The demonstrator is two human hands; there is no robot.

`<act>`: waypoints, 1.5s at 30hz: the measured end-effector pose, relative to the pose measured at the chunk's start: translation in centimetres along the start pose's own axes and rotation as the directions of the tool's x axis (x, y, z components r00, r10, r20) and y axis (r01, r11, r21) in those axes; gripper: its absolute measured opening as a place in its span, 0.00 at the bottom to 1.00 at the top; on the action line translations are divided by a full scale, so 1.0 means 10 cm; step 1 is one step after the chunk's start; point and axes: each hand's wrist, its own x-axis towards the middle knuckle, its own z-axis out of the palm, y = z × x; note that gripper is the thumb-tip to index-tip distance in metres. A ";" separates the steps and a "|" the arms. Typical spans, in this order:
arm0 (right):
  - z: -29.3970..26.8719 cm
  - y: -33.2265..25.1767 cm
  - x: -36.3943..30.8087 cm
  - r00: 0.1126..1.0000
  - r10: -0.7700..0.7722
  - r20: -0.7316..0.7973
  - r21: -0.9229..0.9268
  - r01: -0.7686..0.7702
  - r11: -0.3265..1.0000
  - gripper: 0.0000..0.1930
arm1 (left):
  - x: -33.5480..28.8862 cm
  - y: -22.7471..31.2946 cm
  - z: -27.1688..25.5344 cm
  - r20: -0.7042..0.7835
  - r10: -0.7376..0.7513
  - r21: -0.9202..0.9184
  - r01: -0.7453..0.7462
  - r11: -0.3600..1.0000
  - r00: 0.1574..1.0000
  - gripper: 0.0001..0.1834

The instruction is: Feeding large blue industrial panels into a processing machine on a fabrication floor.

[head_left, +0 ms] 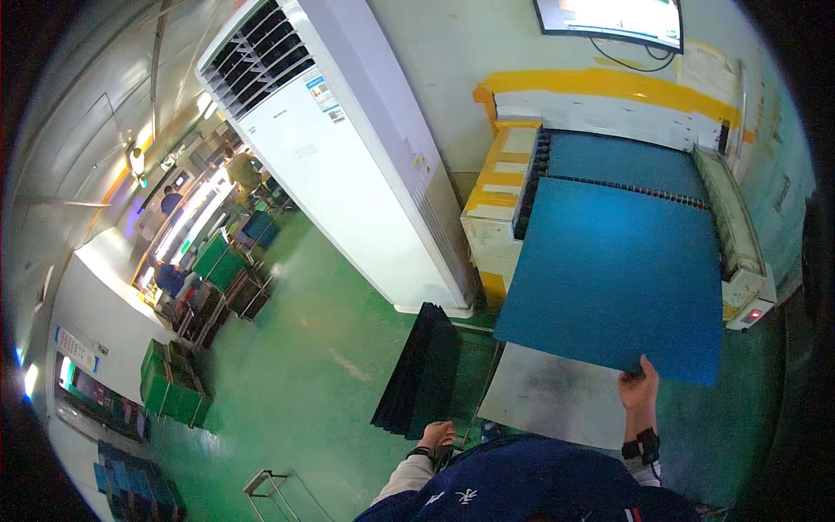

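A large flat blue sheet (609, 270) slopes from the roller machine toward me. My right hand (639, 390) grips its near edge, low and right of the middle, with the thumb on top and the other fingers partly hidden. Another blue sheet (626, 161) lies farther in on the rollers. Below the front sheet is a pale grey flat panel (557, 396). My left hand (437, 433) is closed, low beside a stack of dark upright sheets (419, 374); what its fingers hold, if anything, cannot be made out.
The roller machine (739, 217) has a side rail and yellow tape. A tall white air conditioner (357, 165) stands to its left. A screen (609, 22) hangs above. On the green floor (296, 374) are a metal frame (265, 480), green bins (174, 383) and distant people at benches.
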 end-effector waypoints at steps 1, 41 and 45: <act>0.01 0.00 0.00 1.000 0.019 -0.003 0.000 -0.019 1.000 0.06 | -0.01 0.01 0.00 -0.015 0.006 -0.015 -0.007 1.000 1.000 0.05; 0.28 0.11 0.20 0.991 0.052 0.122 -0.099 -0.040 0.994 0.07 | 0.16 -0.01 -0.36 -0.028 -0.068 0.009 0.068 0.998 0.997 0.15; 0.40 0.04 0.28 0.995 -0.004 0.096 -0.110 0.014 0.994 0.07 | 0.23 -0.03 -0.41 -0.067 -0.095 0.019 0.096 0.995 0.993 0.17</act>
